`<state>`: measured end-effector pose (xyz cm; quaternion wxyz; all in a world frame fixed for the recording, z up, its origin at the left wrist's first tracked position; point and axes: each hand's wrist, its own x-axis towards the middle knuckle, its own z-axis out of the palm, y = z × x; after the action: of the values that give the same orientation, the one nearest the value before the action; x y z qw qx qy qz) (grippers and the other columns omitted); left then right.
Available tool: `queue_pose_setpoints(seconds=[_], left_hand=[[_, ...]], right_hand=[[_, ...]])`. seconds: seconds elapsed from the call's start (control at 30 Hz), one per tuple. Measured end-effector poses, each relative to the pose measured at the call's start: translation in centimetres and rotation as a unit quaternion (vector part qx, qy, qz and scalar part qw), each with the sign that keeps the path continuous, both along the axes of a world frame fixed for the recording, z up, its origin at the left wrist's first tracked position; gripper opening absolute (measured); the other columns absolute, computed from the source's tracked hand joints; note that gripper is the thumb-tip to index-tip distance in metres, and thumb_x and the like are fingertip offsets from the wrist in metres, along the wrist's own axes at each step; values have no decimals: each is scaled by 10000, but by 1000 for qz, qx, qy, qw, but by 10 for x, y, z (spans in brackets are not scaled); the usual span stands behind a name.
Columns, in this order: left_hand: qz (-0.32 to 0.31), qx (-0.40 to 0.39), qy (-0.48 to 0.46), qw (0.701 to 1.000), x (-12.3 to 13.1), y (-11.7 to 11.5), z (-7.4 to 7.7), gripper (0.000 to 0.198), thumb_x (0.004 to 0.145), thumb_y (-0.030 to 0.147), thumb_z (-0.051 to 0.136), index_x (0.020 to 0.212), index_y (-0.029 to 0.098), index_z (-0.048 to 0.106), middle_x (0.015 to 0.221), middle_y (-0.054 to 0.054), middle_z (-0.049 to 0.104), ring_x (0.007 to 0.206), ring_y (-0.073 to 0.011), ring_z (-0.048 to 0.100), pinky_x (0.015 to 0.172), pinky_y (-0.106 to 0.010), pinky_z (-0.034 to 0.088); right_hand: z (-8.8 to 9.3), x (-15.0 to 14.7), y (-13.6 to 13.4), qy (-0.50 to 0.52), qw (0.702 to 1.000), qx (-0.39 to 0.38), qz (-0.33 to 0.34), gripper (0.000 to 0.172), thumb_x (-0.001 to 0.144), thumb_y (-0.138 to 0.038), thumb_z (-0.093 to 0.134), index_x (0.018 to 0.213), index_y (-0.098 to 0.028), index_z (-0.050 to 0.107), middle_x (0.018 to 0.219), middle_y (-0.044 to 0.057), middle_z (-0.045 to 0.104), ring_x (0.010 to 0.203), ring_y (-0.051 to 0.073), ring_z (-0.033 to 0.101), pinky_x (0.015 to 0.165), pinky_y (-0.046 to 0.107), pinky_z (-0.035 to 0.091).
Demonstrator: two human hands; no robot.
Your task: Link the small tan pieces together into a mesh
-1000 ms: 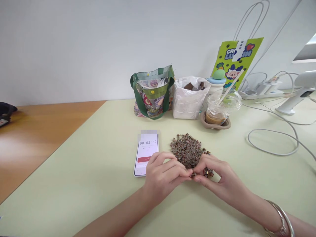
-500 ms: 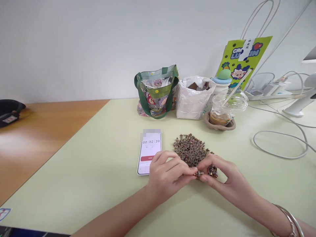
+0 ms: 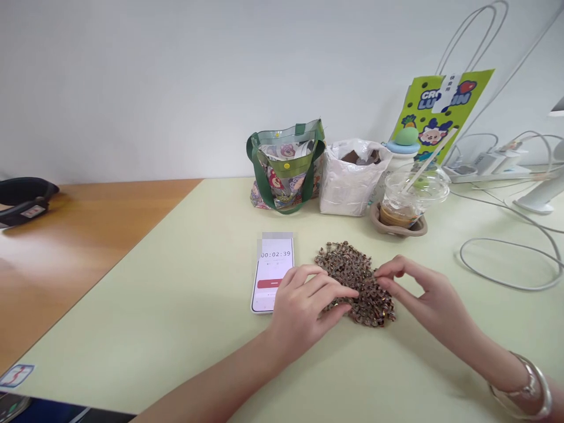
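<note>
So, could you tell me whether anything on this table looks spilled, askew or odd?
Nothing looks spilled or damaged. The small metal pieces lie in a loose heap on the table, the left hand and right hand touching it; the iced coffee cup stands upright.

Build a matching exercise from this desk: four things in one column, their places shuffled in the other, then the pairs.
1. phone
2. pile of small metal pieces
3. lidded drink cup
4. green tote bag

a. against the wall, left of the white bag
b. touched by left hand and right hand
c. in a tan holder, right of the white bag
d. flat on the table, left of the pile

Pairs: 1-d, 2-b, 3-c, 4-a
</note>
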<state>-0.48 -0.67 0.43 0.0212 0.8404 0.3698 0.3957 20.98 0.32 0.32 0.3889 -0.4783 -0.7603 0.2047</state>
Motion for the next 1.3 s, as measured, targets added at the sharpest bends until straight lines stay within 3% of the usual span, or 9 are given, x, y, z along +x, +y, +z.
queue_pose_setpoints(seconds=[0.23, 0.43, 0.67, 0.8, 0.93, 1.13, 1.3], left_hand=[[-19, -30, 18, 999, -2, 1, -5, 116, 817, 240, 602, 922, 281, 628, 897, 83, 667, 954, -136, 507, 853, -277, 348], [-34, -67, 76, 994, -5, 1, -9, 100, 855, 322, 553, 920, 276, 614, 937, 77, 654, 985, -143, 492, 858, -303, 323], [-44, -76, 99, 991, -5, -1, -10, 269, 835, 496, 517, 935, 260, 598, 964, 48, 649, 987, -156, 501, 858, -324, 309], [-52, -81, 98, 991, -6, -1, -8, 305, 787, 510, 569, 951, 254, 579, 935, 41, 648, 976, -172, 502, 857, -334, 304], [-62, -83, 106, 989, -7, 0, -5, 211, 780, 416, 585, 905, 246, 571, 914, 40, 644, 960, -172, 509, 863, -334, 302], [-57, -68, 123, 988, -6, 1, -5, 109, 769, 326, 598, 821, 236, 565, 889, 50, 636, 957, -161, 512, 865, -320, 311], [-56, -58, 107, 991, -5, 2, -6, 46, 807, 267, 584, 779, 235, 567, 838, 66, 637, 925, -139, 511, 840, -297, 319]], right_hand=[[-7, 38, 35, -165, 976, 80, -119, 211, 849, -414, 478, 854, -240, 598, 831, 39, 643, 764, 192, 592, 661, 311, 432], [-22, 60, 42, -330, 929, 52, -161, 211, 847, -454, 449, 877, -301, 590, 965, 39, 626, 816, 208, 606, 694, 345, 412], [-45, 67, 49, -344, 926, 84, -135, 312, 839, -481, 346, 913, -293, 584, 969, 49, 647, 800, 225, 619, 676, 366, 432], [-35, 58, 44, -347, 919, 103, -153, 308, 848, -478, 363, 934, -276, 579, 952, 51, 646, 804, 216, 622, 657, 344, 440], [-21, 47, 40, -333, 917, 120, -185, 221, 855, -402, 417, 943, -294, 589, 939, 10, 636, 813, 189, 618, 630, 314, 444], [-16, 33, 35, -261, 941, 199, -86, 161, 859, -313, 472, 919, -251, 608, 841, 16, 654, 842, 188, 600, 700, 314, 444], [-16, 16, 25, -248, 951, 182, 34, 135, 860, -197, 471, 927, -234, 582, 847, 25, 658, 847, 197, 571, 725, 350, 438]])
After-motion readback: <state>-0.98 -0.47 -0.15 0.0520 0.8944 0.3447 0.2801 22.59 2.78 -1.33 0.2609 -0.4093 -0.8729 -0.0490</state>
